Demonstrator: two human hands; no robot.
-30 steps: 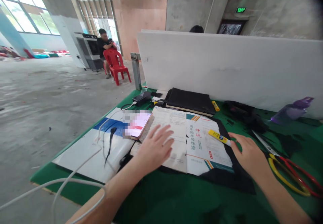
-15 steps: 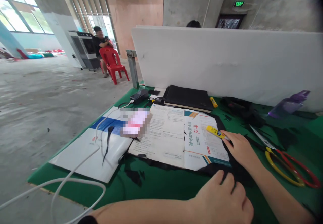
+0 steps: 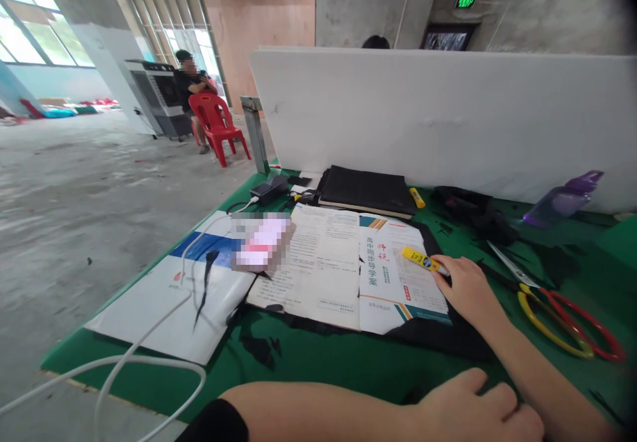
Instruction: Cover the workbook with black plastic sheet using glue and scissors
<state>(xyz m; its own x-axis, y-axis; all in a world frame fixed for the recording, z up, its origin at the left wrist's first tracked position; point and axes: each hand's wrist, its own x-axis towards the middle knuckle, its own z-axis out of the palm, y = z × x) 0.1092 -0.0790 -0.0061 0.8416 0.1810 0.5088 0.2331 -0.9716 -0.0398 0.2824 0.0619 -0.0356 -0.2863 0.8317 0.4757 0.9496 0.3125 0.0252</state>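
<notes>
My right hand [image 3: 468,289] grips a yellow glue stick [image 3: 417,256] by its pale end, low over the white printed cover [image 3: 381,289] of an opened booklet. The booklet's text page [image 3: 326,266] lies flat to the left. Black sheet material [image 3: 448,341] shows from under the cover's right and lower edges. At the bottom, my left hand [image 3: 480,405] has its back towards me and its fingers curled under; what they hold, if anything, is hidden. Right of my right hand lie scissors [image 3: 530,289] with one yellow and one red handle, blades apart.
A lit phone [image 3: 261,243] rests between the booklet and a white-and-blue folder [image 3: 164,309], with a white cable [image 3: 149,356] across it. Behind are a black book [image 3: 365,190], a yellow tube [image 3: 417,198] and a purple bottle [image 3: 562,200]. A white board [image 3: 423,110] borders the green table [image 3: 298,362].
My left hand has moved right and down, away from the booklet's lower edge. My right hand still holds the glue stick over the cover. The whole view has shifted slightly.
</notes>
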